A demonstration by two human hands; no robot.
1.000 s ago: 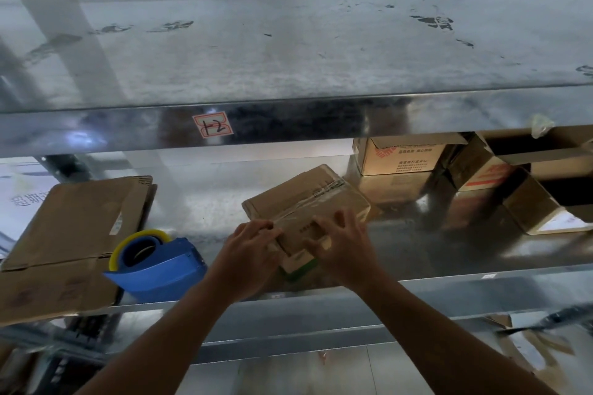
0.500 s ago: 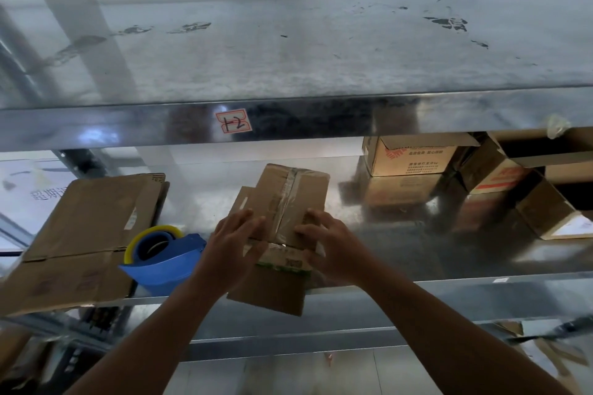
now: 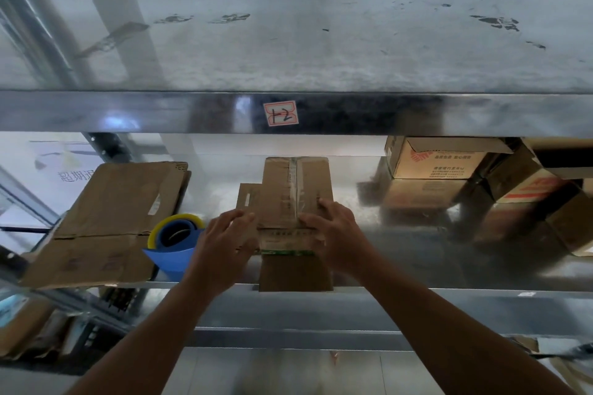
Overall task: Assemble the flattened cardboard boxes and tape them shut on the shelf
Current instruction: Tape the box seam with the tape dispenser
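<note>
A small cardboard box [image 3: 296, 189] lies in the middle of the shiny metal shelf [image 3: 433, 269]. Its near end sticks out a little over the shelf's front edge. A strip of clear tape [image 3: 293, 183] runs down the middle of its top. A side flap [image 3: 246, 199] pokes out on its left.

Both hands are open and flat on the box. The left hand [image 3: 224, 245] rests on the left side, by the flap. The right hand [image 3: 338, 234] presses down on the top, on the right of the tape. Neither hand grips anything.

Just left of the left hand sits a blue tape dispenser [image 3: 173, 253] with a yellow roll of tape [image 3: 173, 221] in it. Farther left lies a pile of flat cardboard [image 3: 109, 218]. On the right, well apart from the hands, stand more cardboard boxes [image 3: 433, 163]. A small label [image 3: 281, 113] is stuck on the edge of the shelf above.
</note>
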